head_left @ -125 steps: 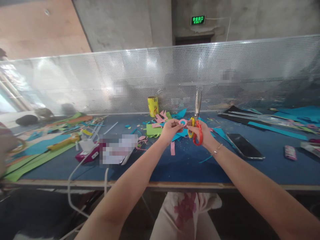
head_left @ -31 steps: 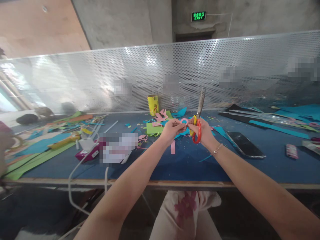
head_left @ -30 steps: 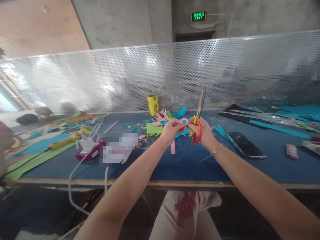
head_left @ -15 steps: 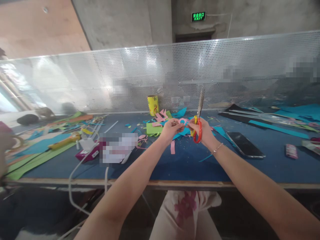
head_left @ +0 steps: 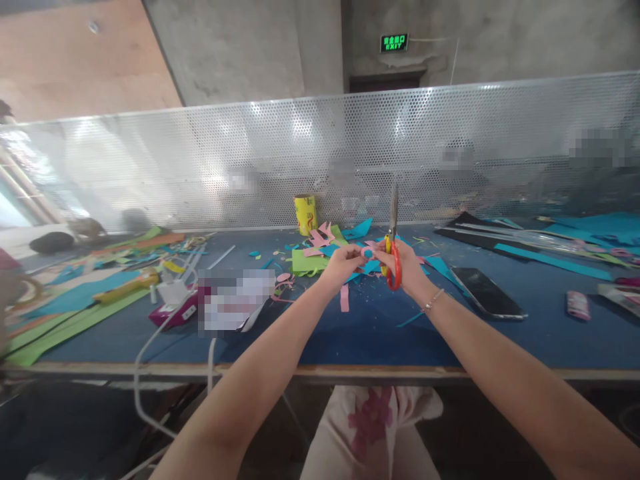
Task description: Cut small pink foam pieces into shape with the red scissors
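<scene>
My left hand pinches a small pink paper ring held above the blue table. My right hand meets it from the right and holds red-and-yellow scissors, blades closed and pointing straight up. The fingertips of both hands touch the pink ring. Pink, green and teal paper scraps lie on the table just behind and under my hands.
A yellow roll stands by the perforated metal screen. A black phone lies right of my hands, a small pink item farther right. At left are a yellow glue gun, a white-and-magenta box with cables, and green paper strips.
My hands have dropped slightly toward the table and the scissors have swung from a rightward lean to upright. The pink ring stays between my fingertips.
</scene>
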`<state>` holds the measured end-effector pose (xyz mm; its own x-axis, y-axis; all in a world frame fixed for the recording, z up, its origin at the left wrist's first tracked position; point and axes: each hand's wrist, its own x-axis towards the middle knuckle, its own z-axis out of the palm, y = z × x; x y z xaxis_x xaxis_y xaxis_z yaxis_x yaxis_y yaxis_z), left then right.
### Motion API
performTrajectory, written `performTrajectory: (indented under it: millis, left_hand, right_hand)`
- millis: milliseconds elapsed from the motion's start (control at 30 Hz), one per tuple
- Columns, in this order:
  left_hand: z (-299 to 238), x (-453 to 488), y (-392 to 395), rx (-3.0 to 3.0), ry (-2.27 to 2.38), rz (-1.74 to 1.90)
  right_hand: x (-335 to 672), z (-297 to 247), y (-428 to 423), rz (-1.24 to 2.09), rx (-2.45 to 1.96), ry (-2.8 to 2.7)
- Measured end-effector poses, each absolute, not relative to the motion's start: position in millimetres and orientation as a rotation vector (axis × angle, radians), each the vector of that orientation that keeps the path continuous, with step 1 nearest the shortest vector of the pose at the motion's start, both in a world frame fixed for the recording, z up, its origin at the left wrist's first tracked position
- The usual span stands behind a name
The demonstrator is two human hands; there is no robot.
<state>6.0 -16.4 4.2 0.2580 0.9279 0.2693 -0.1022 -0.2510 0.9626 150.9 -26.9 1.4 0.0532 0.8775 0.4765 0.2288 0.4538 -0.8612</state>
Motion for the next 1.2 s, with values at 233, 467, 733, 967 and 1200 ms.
performTrajectory:
  millis: [233, 467, 733, 967, 1200]
  left_hand:
    - [4.2, 7.0, -15.7, 1.498, 0.853, 1.255]
    - [5.9, 8.2, -17.1, 1.405, 0.809, 1.287]
    - [8.8, 7.3, -20.4, 1.453, 0.812, 1.263]
    - [5.2, 9.6, -21.3, 1.535, 0.796, 1.256]
    - [3.0, 8.4, -17.4, 1.424, 0.795, 1.27]
  right_hand:
    - [148.5, 3.0, -31.1, 0.859, -1.093, -1.39]
    - [145.1, 2.3, -32.8, 0.848, -1.106, -1.48]
    - [149.8, 4.7, -31.1, 0.731, -1.087, -1.429]
    - [149.6, 2.8, -28.1, 0.761, -1.108, -1.375]
    - [147.6, 3.2, -28.6, 0.865, -1.039, -1.27]
